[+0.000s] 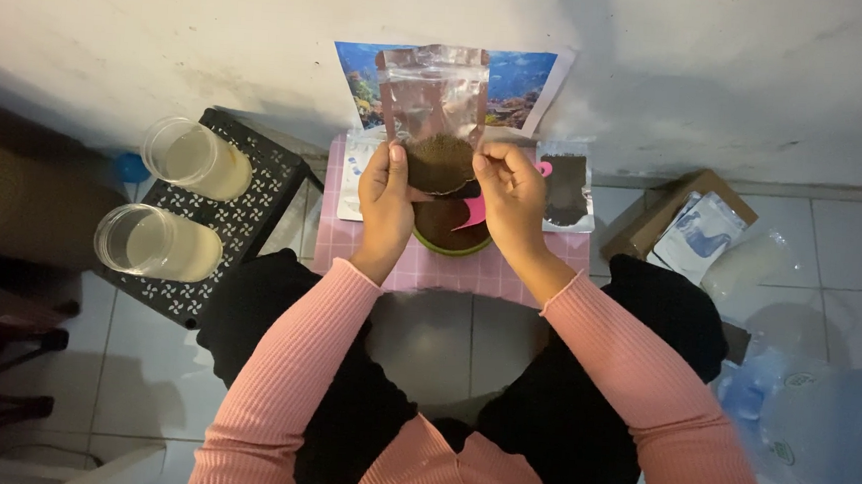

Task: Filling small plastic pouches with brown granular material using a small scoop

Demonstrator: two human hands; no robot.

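I hold up a clear plastic pouch (432,108) partly filled with dark brown powder. My left hand (386,204) pinches its lower left edge. My right hand (510,192) grips its lower right edge and also holds a pink scoop (473,213). Directly below the pouch sits a green-rimmed bowl (451,245) of the same brown powder, on a pink checked mat (509,267). I sit on the tiled floor with the mat in front of my knees.
Two clear jars (195,158) (157,242) of pale liquid stand on a black perforated stool (243,216) at left. A filled pouch (565,188) lies right of the bowl. A cardboard box (677,212) with packets and plastic bags lie at right. A white wall stands ahead.
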